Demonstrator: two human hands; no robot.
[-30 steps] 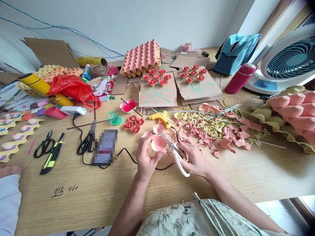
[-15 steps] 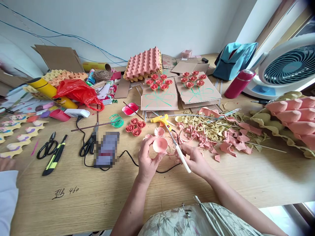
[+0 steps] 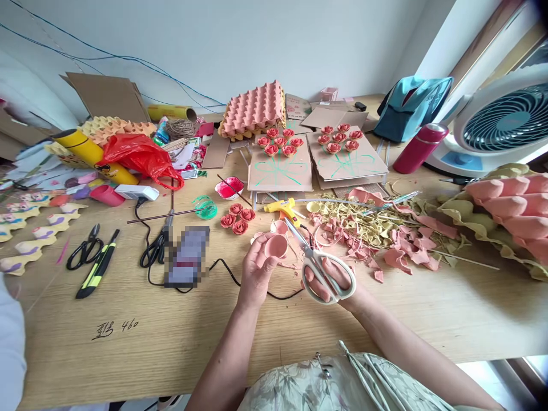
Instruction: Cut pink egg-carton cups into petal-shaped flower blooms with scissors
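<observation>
Between thumb and fingers, my left hand (image 3: 256, 271) pinches a small pink egg-carton cup (image 3: 276, 246), its hollow facing me. White-handled scissors (image 3: 322, 273) are in my right hand (image 3: 331, 279), with fingers through the handle loops and the blades pointing up and left, close beside the cup. Behind the held cup rests another pink cup (image 3: 279, 228), partly hidden. A yellow glue gun (image 3: 282, 206) lies just beyond the hands. To its left sit several red paper roses (image 3: 238, 219).
Pink and yellow carton scraps (image 3: 363, 228) spread to the right. Roses stand on cardboard stacks (image 3: 280, 171) at the back. A paint dish (image 3: 229, 188), black scissors (image 3: 85, 251), a utility knife (image 3: 98, 265) and a blurred-out phone (image 3: 188, 257) lie left. A fan (image 3: 505, 123) stands at right.
My right hand has turned the scissors so the loops face me and the blades point toward the cup. The cup in my left hand has tilted and moved slightly left and up.
</observation>
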